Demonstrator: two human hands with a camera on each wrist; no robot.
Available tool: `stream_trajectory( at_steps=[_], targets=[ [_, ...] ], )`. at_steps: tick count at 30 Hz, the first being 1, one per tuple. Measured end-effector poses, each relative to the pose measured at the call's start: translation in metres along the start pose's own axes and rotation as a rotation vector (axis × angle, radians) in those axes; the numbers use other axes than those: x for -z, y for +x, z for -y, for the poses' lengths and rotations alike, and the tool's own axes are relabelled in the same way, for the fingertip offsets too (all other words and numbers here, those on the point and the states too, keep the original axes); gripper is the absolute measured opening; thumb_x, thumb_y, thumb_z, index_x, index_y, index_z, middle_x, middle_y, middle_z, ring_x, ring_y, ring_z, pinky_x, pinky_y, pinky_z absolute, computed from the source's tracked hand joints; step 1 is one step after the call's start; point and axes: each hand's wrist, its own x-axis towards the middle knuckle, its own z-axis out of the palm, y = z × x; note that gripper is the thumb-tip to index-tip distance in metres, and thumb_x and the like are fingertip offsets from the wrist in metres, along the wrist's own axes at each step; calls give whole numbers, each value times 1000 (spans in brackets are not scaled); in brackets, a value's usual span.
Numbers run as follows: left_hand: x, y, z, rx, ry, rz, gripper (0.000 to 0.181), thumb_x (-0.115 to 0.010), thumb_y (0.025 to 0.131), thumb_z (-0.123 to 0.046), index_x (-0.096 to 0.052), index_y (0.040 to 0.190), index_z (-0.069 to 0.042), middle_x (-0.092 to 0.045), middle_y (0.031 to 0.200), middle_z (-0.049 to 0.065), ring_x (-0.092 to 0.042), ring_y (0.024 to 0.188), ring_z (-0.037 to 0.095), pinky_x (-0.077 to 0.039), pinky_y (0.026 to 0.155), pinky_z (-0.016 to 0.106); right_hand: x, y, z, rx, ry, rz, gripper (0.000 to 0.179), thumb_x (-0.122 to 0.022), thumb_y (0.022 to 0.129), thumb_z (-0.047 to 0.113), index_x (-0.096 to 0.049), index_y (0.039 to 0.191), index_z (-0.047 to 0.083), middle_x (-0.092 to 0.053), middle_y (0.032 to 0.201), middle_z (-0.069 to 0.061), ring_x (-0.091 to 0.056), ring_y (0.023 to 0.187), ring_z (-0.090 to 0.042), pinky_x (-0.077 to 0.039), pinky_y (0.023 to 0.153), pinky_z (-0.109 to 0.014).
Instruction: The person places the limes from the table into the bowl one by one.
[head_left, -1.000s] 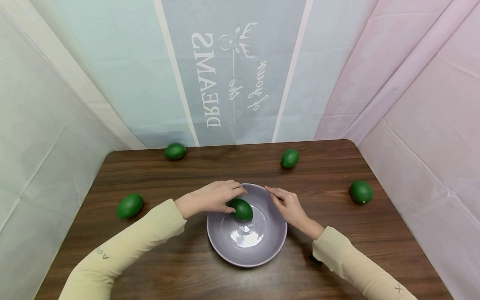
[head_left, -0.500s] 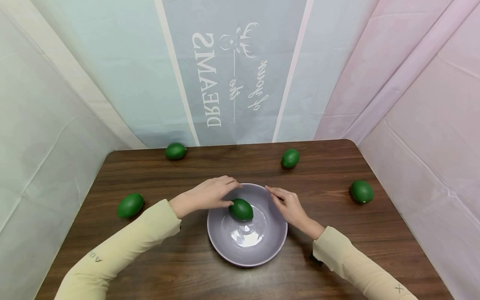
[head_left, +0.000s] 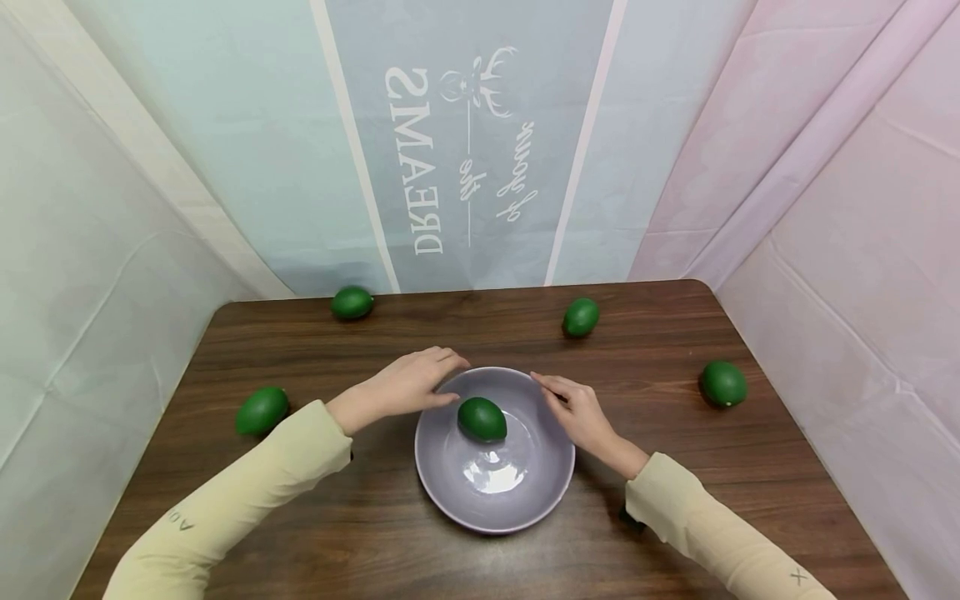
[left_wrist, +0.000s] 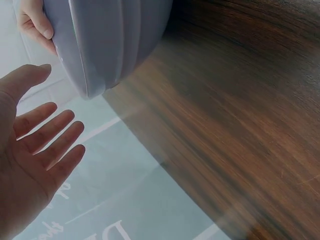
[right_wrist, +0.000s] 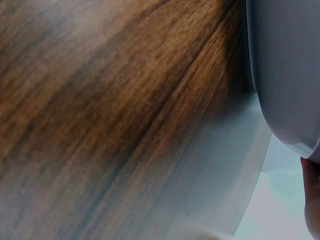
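A lavender bowl [head_left: 495, 508] stands on the table with one green lime [head_left: 482, 419] inside, toward its back left. My left hand [head_left: 405, 385] hovers at the bowl's back-left rim, thumb and fingers spread and nothing between them. The left wrist view shows that same left hand [left_wrist: 35, 155] with its fingers apart, beside the bowl's wall [left_wrist: 115, 40]. My right hand [head_left: 581, 415] holds the bowl's right rim, thumb on the inner side. In the right wrist view only a fingertip [right_wrist: 311, 185] shows, right at the rim of the bowl [right_wrist: 290, 75].
More limes lie around the brown wooden table [head_left: 337, 533]: one on the left [head_left: 262, 410], one at the back left [head_left: 352, 302], one at the back right [head_left: 581, 317] and one far right [head_left: 723, 383]. A printed cloth backdrop [head_left: 480, 167] rises behind the table's back edge.
My left hand has let go of the lime in the bowl and drawn back to the left, over the rim. The right hand and the bowl have stayed in place.
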Motion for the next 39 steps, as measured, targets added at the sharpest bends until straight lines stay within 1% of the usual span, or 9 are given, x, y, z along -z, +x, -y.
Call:
stream_trajectory(
  at_steps=[5,11,18,22,29,34,39],
  targets=[
    [2,-4,3,24,-4,-6,43,-67,82,-25,-54,118,-5,-57,109,6,-55,97,18,-48,80,34,0,0,0,-16,5,6,29,-56,85,-4,-66,111,3,-66,105,-7,-62,96,-18,-46,73,-12],
    [2,-8,7,48,-6,-5,42,-65,84,-24,-54,119,-5,-58,110,7,-55,99,19,-48,82,34,0,0,0,-11,4,5,29,-56,84,-5,-65,111,1,-66,105,-8,-62,97,-19,-45,76,-12],
    [2,-15,10,60,-6,-34,42,-66,83,-24,-55,118,-4,-58,110,7,-55,102,21,-48,84,35,0,0,1,-6,5,-1,29,-56,84,-5,-66,110,2,-66,104,-9,-62,98,-21,-46,79,-14],
    [3,-20,13,72,2,-52,42,-66,83,-25,-55,118,-3,-58,111,7,-56,102,21,-48,84,36,0,0,1,-6,1,5,29,-56,84,-4,-66,111,2,-67,105,-8,-62,98,-21,-46,80,-13],
    [7,-26,17,83,3,-75,43,-67,82,-23,-55,117,-3,-58,111,7,-56,102,21,-48,84,36,0,-1,0,-4,-6,6,29,-57,84,-4,-66,111,3,-66,105,-8,-62,98,-21,-48,80,-17],
    [8,-29,18,90,-7,-83,43,-67,81,-23,-55,117,-3,-58,111,7,-55,103,22,-47,84,36,0,0,-1,-3,-2,5,30,-56,84,-5,-66,111,3,-66,105,-8,-62,98,-20,-48,80,-17],
    [9,-33,21,101,6,-92,42,-67,81,-22,-55,117,-3,-59,111,7,-56,102,23,-47,84,37,0,0,0,13,1,-2,29,-56,84,-5,-66,110,2,-67,104,-10,-62,97,-21,-47,79,-15]
  ],
)
